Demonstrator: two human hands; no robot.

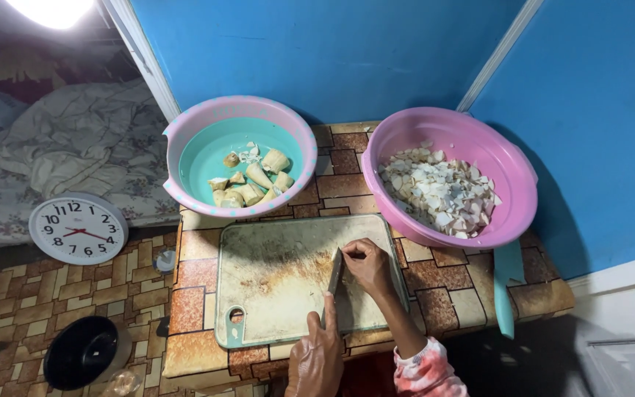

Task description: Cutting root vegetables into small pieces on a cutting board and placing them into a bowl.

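Observation:
A stained pale cutting board (273, 294) with a teal rim lies on the small tiled-pattern table (200, 272). My left hand (316, 360) grips the handle of a dark-bladed knife (334, 273), forefinger along its spine, blade down on the board. My right hand (367, 265) is curled just right of the blade, fingertips pinning a small pale piece that is mostly hidden. Behind the board, a teal bowl with a pink dotted rim (185, 140) holds several peeled tan root chunks (253, 182). A pink basin (413, 132) to the right holds several white cut chips (442, 192).
A teal flat tool (507, 287) lies at the table's right edge. On the floor to the left are a round white wall clock (77, 228) and a black bowl (82, 351). Rumpled bedding (75, 140) lies beyond. Blue walls stand close behind the table.

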